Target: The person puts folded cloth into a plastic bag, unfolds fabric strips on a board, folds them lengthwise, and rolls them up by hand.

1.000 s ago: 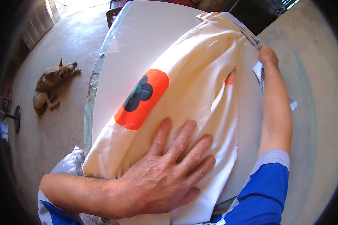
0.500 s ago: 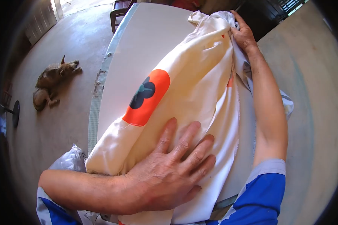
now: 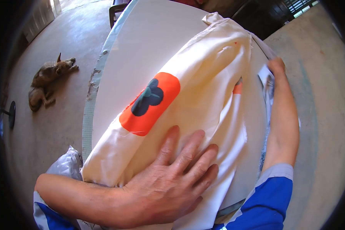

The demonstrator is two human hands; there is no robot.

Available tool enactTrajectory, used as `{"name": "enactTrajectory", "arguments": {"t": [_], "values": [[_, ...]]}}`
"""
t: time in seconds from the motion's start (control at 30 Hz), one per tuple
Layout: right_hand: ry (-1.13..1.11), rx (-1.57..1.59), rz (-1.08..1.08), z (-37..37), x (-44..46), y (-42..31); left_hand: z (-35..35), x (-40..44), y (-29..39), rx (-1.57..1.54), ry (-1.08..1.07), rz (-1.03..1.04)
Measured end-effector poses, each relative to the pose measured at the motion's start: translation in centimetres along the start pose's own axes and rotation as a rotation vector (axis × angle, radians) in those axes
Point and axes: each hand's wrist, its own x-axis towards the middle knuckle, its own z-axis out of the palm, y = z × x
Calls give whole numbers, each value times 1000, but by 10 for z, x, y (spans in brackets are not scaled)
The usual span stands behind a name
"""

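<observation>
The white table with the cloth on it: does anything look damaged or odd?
Its green left edging looks torn partway along. The cream cloth lies rumpled, with a loose thread by the orange patch.

Right hand [image 3: 276,66]: fingertips hidden; chair [image 3: 120,7], white board [image 3: 153,30] cut off at top

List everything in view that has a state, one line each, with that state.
Cloth: laid over the table, creased, gathered toward its far end.
Left hand: palm down on the cloth, fingers spread.
Right hand: curled at the cloth by the table's right side, fingertips hidden.
Table: partly covered.
Edging: worn, damaged along the left side.
Bag: crumpled.
Dog: lying on the floor.
</observation>
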Motion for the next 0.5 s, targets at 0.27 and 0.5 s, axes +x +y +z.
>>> {"name": "enactTrajectory", "arguments": {"t": [0.27,0.5], "values": [[384,317,-614,-20,-40,-148,6,-1,2,18,46,13],[-17,-73,122,-24,-48,-50,-2,-2,-2,-21,17,31]]}}
